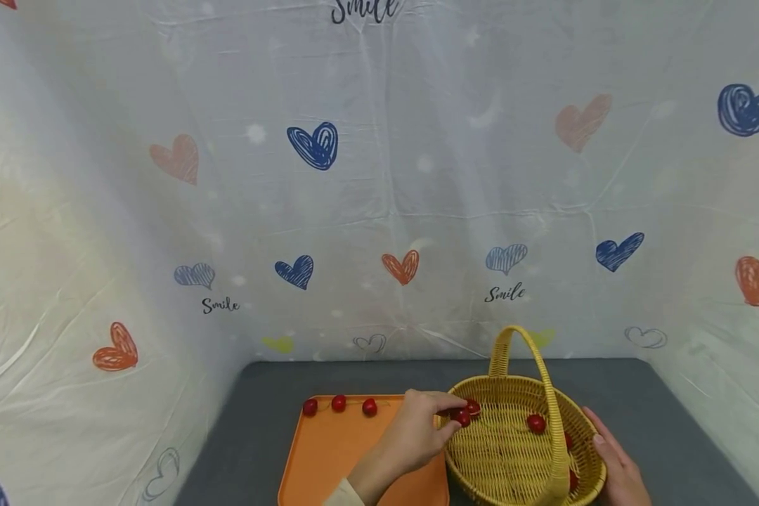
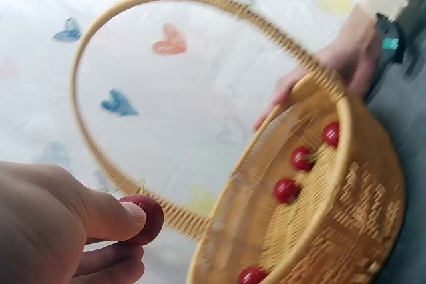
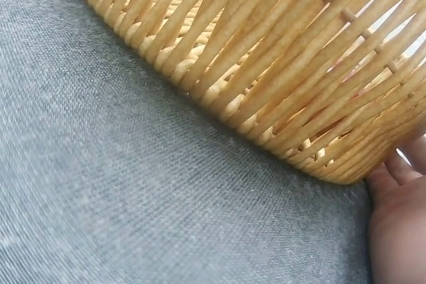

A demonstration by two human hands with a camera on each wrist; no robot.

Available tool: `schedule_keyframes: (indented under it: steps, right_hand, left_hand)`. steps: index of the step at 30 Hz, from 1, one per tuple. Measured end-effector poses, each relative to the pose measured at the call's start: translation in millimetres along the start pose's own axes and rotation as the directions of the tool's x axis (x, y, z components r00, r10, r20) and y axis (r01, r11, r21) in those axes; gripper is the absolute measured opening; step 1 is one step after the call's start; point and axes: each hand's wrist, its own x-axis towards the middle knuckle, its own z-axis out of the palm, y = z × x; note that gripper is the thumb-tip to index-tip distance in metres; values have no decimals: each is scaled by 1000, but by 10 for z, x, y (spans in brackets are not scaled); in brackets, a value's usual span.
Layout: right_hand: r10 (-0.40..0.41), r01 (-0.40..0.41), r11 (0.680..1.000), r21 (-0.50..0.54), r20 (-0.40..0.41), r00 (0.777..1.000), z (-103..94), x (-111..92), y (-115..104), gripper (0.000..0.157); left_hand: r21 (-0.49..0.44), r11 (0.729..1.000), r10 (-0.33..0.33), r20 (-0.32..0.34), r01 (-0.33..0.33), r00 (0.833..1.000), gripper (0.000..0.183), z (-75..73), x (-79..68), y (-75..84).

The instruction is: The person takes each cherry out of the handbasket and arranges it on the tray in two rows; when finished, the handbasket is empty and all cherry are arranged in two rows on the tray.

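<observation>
1. From far off, I see my left hand [image 1: 416,429] pinching, with its thumb [image 2: 120,217] pressed toward the pointing finger.
2. The lower fingers [image 2: 113,265] of that hand bend in under the thumb.
3. The back of my left hand faces up at my head view, and my left arm [image 1: 379,472] slants up and to the right.
4. A pale sleeve [image 1: 344,495] ends near my left wrist.
5. My right hand [image 1: 621,465] is well apart, off to the right, its fingers reaching out quite straight.
6. My right wrist [image 2: 363,30] wears a dark band [image 2: 389,36].
</observation>
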Motion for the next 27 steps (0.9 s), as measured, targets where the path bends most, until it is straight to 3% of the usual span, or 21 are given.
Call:
schedule_keyframes:
  steps: [7, 14, 20, 27]
  right_hand:
    - [24, -24, 1000, -9, -9, 1000, -5, 12, 0, 74]
    - [51, -52, 999, -15, -23, 998, -3, -3, -24, 76]
    - [38, -38, 999, -16, -24, 999, 7, -13, -34, 76]
    - [71, -73, 997, -24, -44, 996, 32, -3, -32, 77]
  left_hand:
    - [60, 998, -4, -112, 11, 994, 30, -283, -79, -244]
    - [240, 971, 16, -116, 12, 993, 30, -471, -114, -507]
    - [311, 949, -29, -73, 50, 997, 29, -474, -110, -708]
    - [364, 931, -32, -17, 36, 999, 23, -324, -49, -978]
